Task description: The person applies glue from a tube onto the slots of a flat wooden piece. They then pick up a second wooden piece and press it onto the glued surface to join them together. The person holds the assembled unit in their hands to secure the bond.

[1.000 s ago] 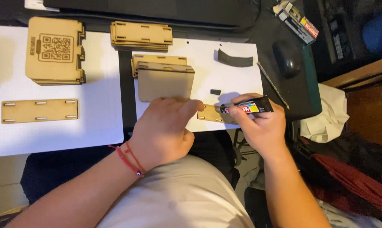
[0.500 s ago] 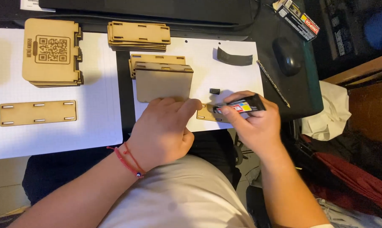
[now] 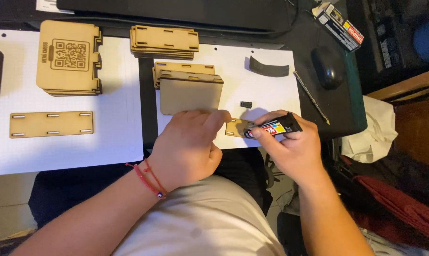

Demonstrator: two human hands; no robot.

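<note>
1. The desk [image 3: 143,102] carries white paper sheets, with stacks of laser-cut wooden panels [image 3: 163,41] at the far edge and a long slotted strip [image 3: 52,124] to the left.
2. A larger flat wooden panel [image 3: 191,94] lies just beyond the hands.
3. The left hand [image 3: 188,144] presses down, fingers curled, on a small wooden piece [image 3: 236,127], pinning it to the paper.
4. The right hand [image 3: 290,144] has its grip clenched round a black glue tube [image 3: 273,128], nozzle touching the small piece.
5. The step in hand looks like gluing that piece; the next move seems to call for a steady, light squeeze along its edge.
6. A tiny black cap [image 3: 246,104] lies nearby.
</note>
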